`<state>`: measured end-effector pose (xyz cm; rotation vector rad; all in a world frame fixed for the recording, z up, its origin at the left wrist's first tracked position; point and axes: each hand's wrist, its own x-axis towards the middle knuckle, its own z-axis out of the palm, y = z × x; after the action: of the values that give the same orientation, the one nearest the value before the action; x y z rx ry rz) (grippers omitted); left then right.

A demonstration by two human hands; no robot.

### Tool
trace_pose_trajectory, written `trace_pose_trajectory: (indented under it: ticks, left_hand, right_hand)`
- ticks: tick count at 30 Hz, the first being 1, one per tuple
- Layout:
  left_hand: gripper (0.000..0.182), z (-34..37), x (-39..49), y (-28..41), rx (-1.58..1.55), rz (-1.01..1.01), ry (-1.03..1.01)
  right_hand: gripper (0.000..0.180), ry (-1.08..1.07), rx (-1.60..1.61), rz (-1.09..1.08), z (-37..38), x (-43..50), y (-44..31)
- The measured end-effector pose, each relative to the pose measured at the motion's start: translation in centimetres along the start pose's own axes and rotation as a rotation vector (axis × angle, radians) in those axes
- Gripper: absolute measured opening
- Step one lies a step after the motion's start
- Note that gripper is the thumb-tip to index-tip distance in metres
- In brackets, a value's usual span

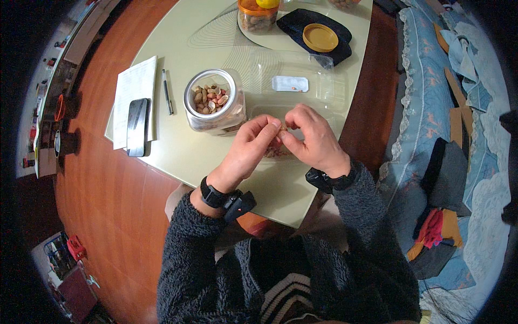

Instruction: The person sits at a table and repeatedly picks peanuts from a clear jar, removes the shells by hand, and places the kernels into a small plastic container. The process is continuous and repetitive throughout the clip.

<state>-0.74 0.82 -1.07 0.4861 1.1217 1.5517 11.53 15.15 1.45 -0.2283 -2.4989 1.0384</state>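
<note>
My left hand (255,141) and my right hand (311,139) meet over the near part of a clear plastic clamshell container (263,83). Between their fingertips is a small tan piece, apparently a peanut shell (283,128). Reddish bits, perhaps peanut skins (276,151), lie beneath my hands, partly hidden. The container's far half lies flat on the table and bears a white label (279,84) with small reddish bits on it. Left of my hands stands a clear jar (209,117) with a silver rim, holding peanuts and shells (211,99).
A phone (137,127) overlaps papers (133,81) at the left, beside a pen (167,92). Beyond the container, a yellow lid (320,37) rests on dark cloth (291,25), near an orange-rimmed jar (257,20). A blue-covered sofa (429,101) stands right of the table (174,162).
</note>
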Motion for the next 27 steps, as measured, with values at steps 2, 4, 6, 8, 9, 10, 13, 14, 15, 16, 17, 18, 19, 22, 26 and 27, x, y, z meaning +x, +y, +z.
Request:
trace_pose_trajectory:
  ticks: [2,4,6,8,9,10,13,14,15,16,17,18,19,22,26,27]
  left_hand:
    - [0.025,0.1,-0.1,0.2,0.030,0.001,-0.013]
    - [0.025,0.1,-0.2,0.4,0.071,-0.014,-0.017]
    - [0.027,0.2,-0.3,0.6,0.108,-0.035,-0.015]
    - [0.028,0.2,-0.2,0.7,0.209,-0.001,-0.017]
    - [0.029,0.2,-0.2,0.8,0.253,0.018,-0.020]
    - [0.030,0.2,-0.2,0.8,0.301,0.032,-0.030]
    - [0.031,0.2,-0.3,0.8,0.440,0.089,-0.057]
    - [0.031,0.3,-0.4,0.8,0.484,0.122,-0.064]
    - [0.031,0.4,-0.4,0.8,0.528,0.154,-0.071]
    - [0.030,0.5,-0.5,0.8,0.528,0.147,-0.090]
    - [0.030,0.5,-0.5,0.8,0.528,0.140,-0.107]
    - [0.029,0.6,-0.5,0.8,0.532,0.128,-0.116]
    - [0.030,0.6,-0.6,0.8,0.541,0.148,-0.112]
    - [0.032,0.6,-0.6,0.9,0.543,0.153,-0.081]
    - [0.031,0.2,-0.6,1.1,0.456,0.089,-0.065]
    - [0.031,0.1,-0.6,1.1,0.436,0.080,-0.062]
  right_hand:
    - [0.020,-0.041,-0.086,-0.064,-0.1,0.2,0.0]
    - [0.021,-0.063,-0.136,-0.108,-0.1,0.2,0.0]
    - [0.021,-0.066,-0.158,-0.143,-0.2,0.1,-0.1]
    - [0.020,-0.075,-0.155,-0.143,-0.1,0.0,-0.1]
    - [0.019,-0.077,-0.155,-0.145,-0.1,0.0,0.0]
    - [0.019,-0.081,-0.157,-0.145,-0.1,-0.1,0.0]
    - [0.019,-0.084,-0.148,-0.146,0.0,-0.2,0.4]
    - [0.019,-0.079,-0.135,-0.147,0.3,-0.2,0.5]
    - [0.019,-0.073,-0.121,-0.146,0.5,-0.2,0.6]
    - [0.018,-0.080,-0.114,-0.141,0.6,-0.3,0.7]
    - [0.018,-0.088,-0.105,-0.135,0.7,-0.4,0.7]
    - [0.018,-0.095,-0.095,-0.128,0.8,-0.5,0.7]
    - [0.017,-0.095,-0.084,-0.127,0.9,-0.5,0.7]
    - [0.016,-0.109,-0.056,-0.117,0.9,-0.5,0.6]
    - [0.013,-0.151,-0.043,-0.114,0.8,-0.3,0.2]
    - [0.013,-0.158,-0.036,-0.118,0.7,-0.3,0.1]
